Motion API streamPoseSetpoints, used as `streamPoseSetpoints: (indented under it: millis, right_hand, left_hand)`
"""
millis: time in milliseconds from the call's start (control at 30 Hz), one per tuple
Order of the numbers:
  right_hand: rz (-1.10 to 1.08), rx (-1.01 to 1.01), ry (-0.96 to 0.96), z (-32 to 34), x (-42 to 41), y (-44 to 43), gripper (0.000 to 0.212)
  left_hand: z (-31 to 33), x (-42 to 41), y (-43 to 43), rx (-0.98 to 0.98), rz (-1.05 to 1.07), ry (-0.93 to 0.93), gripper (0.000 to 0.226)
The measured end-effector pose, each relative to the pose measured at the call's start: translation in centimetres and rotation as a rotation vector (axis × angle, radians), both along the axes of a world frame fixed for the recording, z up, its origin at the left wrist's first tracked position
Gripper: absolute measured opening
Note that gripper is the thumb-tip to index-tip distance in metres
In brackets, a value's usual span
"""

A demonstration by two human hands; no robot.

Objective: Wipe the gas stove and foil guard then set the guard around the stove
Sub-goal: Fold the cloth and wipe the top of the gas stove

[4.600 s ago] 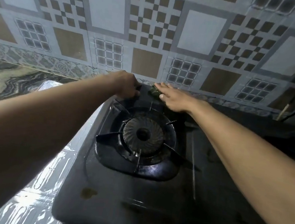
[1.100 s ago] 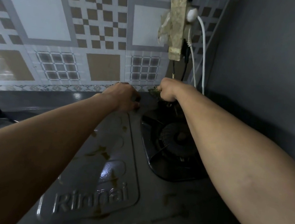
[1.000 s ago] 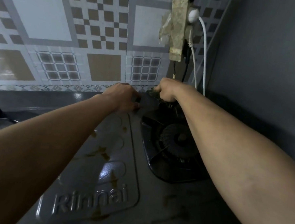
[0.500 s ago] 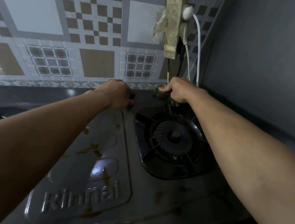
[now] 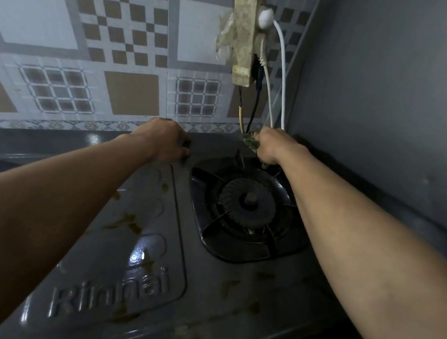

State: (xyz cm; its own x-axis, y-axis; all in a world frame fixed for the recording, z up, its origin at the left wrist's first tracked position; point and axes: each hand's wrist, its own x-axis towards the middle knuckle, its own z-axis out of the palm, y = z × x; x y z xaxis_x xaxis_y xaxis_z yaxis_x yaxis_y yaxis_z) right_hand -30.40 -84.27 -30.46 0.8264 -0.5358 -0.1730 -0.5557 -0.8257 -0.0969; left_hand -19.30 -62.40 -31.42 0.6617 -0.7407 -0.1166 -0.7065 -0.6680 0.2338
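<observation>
At the left, the left hand [image 5: 163, 140] lies on the rear edge of the gas stove [image 5: 201, 281], its fingers curled over that edge, seemingly to steady it. Below the forearm, the grey top plate with the raised Rinnai lettering [image 5: 110, 291] carries brown grease stains [image 5: 126, 221], and more spots lie toward the front edge. Right of the plate sits the black burner [image 5: 249, 201] in its pan support, with dark grime around it. Past the burner, at the stove's back right corner, the right hand [image 5: 270, 147] pinches a green scouring pad [image 5: 249, 141] against the surface, just below the white cables [image 5: 282, 77] hanging from a wall-mounted power strip [image 5: 243, 28]. The foil guard is not in view.

The stove-wiping step looks to be in hand and far from done. The next move probably calls for drawing the pad forward over the stained plate with firm pressure, keeping clear of the cables.
</observation>
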Motion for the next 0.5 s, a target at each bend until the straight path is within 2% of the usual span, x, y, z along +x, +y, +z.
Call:
streamPoseSetpoints:
  millis: [200,500]
  right_hand:
    - [-0.001,0.029,0.011,-0.4,0.8,-0.3,0.052]
    - [0.103,0.119,-0.005,-0.1,2.3,0.4,0.071]
  left_hand:
    - [-0.1,0.0,-0.1,0.01,0.016,-0.02,0.039]
    - [-0.5,0.3,0.3,-0.006,0.0,-0.039,0.04]
